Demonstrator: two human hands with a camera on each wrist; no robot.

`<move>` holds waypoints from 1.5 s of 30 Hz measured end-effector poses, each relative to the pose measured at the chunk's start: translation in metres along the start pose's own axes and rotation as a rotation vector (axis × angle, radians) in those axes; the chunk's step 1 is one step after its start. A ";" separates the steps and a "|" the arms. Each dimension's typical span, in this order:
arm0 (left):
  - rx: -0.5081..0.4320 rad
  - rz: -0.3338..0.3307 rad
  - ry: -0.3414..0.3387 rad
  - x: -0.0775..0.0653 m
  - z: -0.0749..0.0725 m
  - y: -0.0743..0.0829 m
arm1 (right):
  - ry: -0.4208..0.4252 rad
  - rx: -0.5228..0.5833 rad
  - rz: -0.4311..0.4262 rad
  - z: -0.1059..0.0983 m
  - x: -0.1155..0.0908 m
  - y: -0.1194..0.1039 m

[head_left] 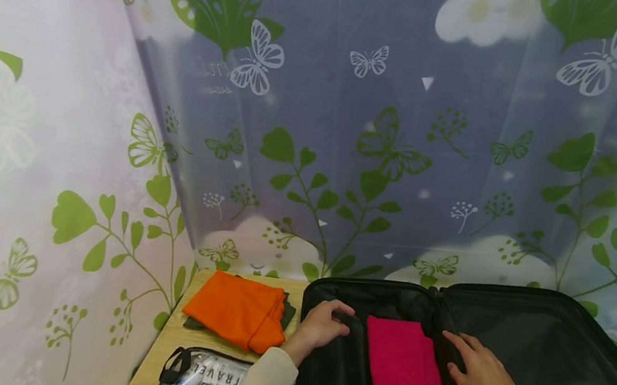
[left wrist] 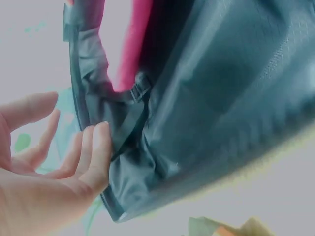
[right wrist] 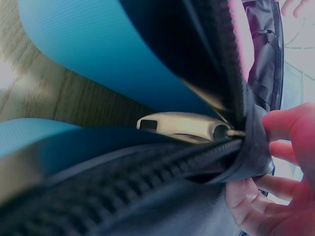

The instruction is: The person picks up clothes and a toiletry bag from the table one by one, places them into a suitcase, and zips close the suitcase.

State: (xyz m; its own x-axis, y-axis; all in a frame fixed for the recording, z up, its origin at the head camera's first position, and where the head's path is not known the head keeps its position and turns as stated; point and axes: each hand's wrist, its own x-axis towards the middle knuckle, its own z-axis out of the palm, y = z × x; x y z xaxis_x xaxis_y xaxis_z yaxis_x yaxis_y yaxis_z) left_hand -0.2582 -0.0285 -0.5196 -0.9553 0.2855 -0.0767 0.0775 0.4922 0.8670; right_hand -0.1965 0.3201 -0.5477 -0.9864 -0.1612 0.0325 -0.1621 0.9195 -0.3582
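An open black suitcase lies with its two halves side by side. Inside its left half is a folded pink cloth. My left hand hovers over the left part of that half, thumb and fingers apart with nothing between them. In the left wrist view its fingertips overlap the suitcase edge beside the dark lining. My right hand is over the middle fold, to the right of the pink cloth, fingers loosely extended. Seen from the right wrist, those fingers are close to the zipper end and a metal-coloured lock part.
On the wooden table to the left, a folded orange cloth lies on a dark green one. In front is a clear TRAVEL pouch with a black handle. Patterned curtains stand behind and at the sides.
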 end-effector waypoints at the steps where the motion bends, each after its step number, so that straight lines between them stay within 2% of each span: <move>1: -0.007 -0.007 -0.002 0.000 -0.002 -0.001 | -0.001 0.000 -0.001 0.000 0.000 0.000; 5: -0.028 -0.004 -0.003 0.002 -0.012 -0.005 | -0.005 0.002 0.001 0.000 0.000 0.000; 11: -0.089 0.036 -0.020 0.006 -0.029 -0.014 | -0.001 0.002 0.002 0.001 0.000 0.000; 14: -0.111 0.045 -0.007 0.006 -0.038 -0.020 | 0.000 0.003 0.003 0.001 0.001 0.000; 19: -0.166 0.020 0.010 0.002 -0.051 -0.026 | -0.004 0.006 0.005 0.000 0.000 0.000; 26: -0.208 -0.055 0.024 -0.006 -0.066 -0.036 | -0.014 0.005 0.008 0.001 0.000 0.000; 35: -0.201 -0.092 0.074 -0.007 -0.081 -0.054 | -0.011 -0.003 0.008 0.001 0.001 0.000; 45: -0.175 -0.136 0.120 -0.016 -0.100 -0.072 | -0.026 -0.003 0.010 0.002 0.002 0.002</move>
State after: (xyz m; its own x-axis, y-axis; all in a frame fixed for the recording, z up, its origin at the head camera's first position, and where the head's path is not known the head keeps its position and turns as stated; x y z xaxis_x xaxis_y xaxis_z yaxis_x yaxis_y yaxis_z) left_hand -0.2767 -0.1509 -0.5315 -0.9814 0.1219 -0.1487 -0.0947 0.3667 0.9255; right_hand -0.1986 0.3206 -0.5498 -0.9870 -0.1610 0.0044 -0.1520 0.9222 -0.3557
